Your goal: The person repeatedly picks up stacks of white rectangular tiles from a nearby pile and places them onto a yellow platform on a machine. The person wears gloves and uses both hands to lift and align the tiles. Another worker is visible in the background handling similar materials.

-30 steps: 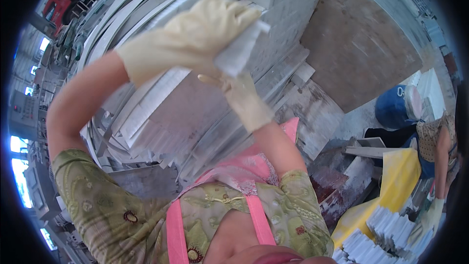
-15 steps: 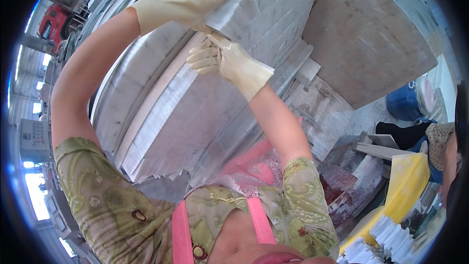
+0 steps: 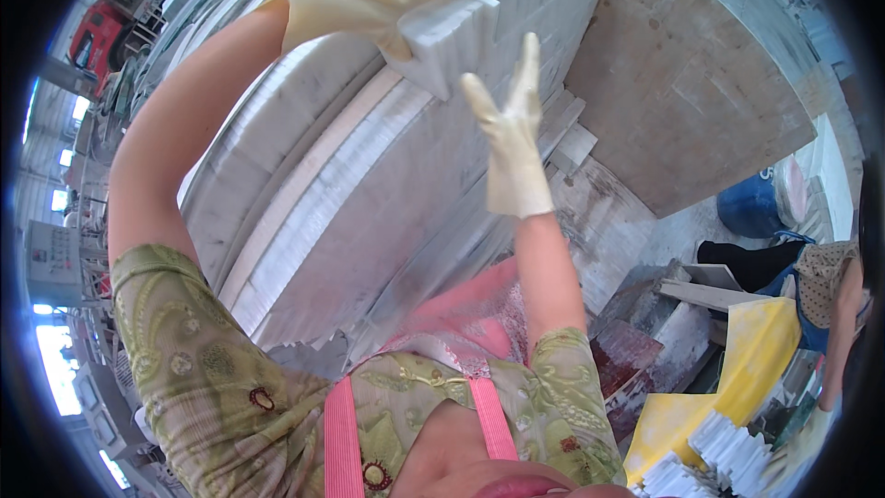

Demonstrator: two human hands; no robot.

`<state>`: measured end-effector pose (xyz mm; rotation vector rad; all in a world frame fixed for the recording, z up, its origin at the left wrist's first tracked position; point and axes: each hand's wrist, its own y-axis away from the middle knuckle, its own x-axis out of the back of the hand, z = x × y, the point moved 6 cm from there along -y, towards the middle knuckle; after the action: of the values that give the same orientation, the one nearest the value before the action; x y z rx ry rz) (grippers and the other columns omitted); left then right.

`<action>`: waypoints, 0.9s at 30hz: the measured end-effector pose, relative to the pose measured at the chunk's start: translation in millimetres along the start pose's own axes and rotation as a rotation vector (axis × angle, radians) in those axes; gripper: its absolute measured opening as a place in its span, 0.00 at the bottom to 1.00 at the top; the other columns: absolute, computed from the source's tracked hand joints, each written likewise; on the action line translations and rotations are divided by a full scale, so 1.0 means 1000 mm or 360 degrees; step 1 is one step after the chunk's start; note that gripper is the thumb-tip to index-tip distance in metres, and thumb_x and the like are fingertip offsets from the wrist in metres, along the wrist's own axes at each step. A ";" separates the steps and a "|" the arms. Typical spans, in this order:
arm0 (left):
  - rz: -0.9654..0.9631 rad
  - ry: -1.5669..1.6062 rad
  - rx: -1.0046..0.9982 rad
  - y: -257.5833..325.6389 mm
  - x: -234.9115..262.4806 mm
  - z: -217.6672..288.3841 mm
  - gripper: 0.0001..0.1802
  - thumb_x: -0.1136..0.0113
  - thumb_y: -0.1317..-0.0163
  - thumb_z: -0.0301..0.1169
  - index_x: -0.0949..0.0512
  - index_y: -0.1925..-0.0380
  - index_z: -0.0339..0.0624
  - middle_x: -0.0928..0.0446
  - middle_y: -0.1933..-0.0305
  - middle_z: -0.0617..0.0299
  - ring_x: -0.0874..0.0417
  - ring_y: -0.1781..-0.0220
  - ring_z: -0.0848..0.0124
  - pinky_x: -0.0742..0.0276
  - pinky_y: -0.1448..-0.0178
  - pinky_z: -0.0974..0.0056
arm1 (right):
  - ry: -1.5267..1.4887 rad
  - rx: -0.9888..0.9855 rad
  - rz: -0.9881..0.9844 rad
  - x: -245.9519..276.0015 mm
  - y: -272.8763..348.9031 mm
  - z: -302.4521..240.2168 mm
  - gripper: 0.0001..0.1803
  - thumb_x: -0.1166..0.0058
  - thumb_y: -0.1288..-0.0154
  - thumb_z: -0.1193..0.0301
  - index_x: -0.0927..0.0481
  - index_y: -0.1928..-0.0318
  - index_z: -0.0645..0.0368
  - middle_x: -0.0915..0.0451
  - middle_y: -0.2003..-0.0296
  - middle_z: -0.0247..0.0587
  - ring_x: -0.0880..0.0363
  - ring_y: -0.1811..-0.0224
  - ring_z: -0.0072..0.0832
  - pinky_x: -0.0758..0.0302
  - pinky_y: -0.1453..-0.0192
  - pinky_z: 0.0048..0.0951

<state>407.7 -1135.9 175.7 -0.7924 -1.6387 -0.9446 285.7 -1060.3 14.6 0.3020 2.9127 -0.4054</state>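
Note:
My left hand (image 3: 396, 0), in a cream rubber glove, spans the top of a small block of white marble tiles (image 3: 454, 41). Its thumb bends against the near corner and the fingers stretch over the upper side. The block sits at the end of a large stack of grey-veined white marble pieces (image 3: 544, 14). To the right of the block, my right hand (image 3: 512, 124), gloved alike, is raised with thumb and fingers spread, apart from the tiles and holding nothing. Below it leans a broad marble slab (image 3: 369, 231) with a bright edge.
A large brown board (image 3: 691, 74) stands at the right beside a blue bucket (image 3: 747, 206). A co-worker (image 3: 825, 286) bends at the far right near a yellow sheet (image 3: 756, 350) and stacked white pieces (image 3: 728, 447). A red machine (image 3: 95, 44) stands at the far left.
My right hand has left the near edge of the tiles, moved right and opened from a closed grip. My left hand has shifted slightly right, its fingers spreading more, with the tile block beneath it.

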 end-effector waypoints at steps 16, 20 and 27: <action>0.0640 0.0097 0.0601 0.144 -0.024 -0.039 0.49 0.35 0.38 0.56 0.40 0.23 0.46 0.43 0.20 0.40 0.47 0.17 0.44 0.52 0.15 0.47 | 0.0131 -0.0138 0.0111 -0.058 -0.008 0.005 0.63 0.27 0.38 0.60 0.63 0.18 0.56 0.54 0.19 0.51 0.52 0.17 0.43 0.47 0.15 0.39; 0.0634 0.0099 0.0690 0.190 -0.058 -0.033 0.40 0.44 0.29 0.55 0.35 0.25 0.44 0.39 0.21 0.45 0.47 0.16 0.48 0.53 0.14 0.47 | -0.0109 -0.0031 0.0120 -0.064 -0.006 0.002 0.67 0.25 0.41 0.53 0.63 0.18 0.60 0.48 0.22 0.56 0.45 0.20 0.43 0.42 0.19 0.37; 0.0896 0.0012 0.0673 0.194 -0.074 -0.025 0.33 0.45 0.28 0.53 0.27 0.32 0.44 0.31 0.24 0.54 0.43 0.17 0.52 0.54 0.14 0.47 | 0.0460 0.0047 0.0079 -0.051 -0.022 -0.009 0.64 0.25 0.40 0.53 0.57 0.20 0.68 0.37 0.27 0.61 0.31 0.28 0.45 0.30 0.26 0.35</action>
<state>604.3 -1069.7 145.4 -0.8795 -1.4216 -0.1950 328.5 -1087.0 39.0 0.4723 3.1735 -0.4292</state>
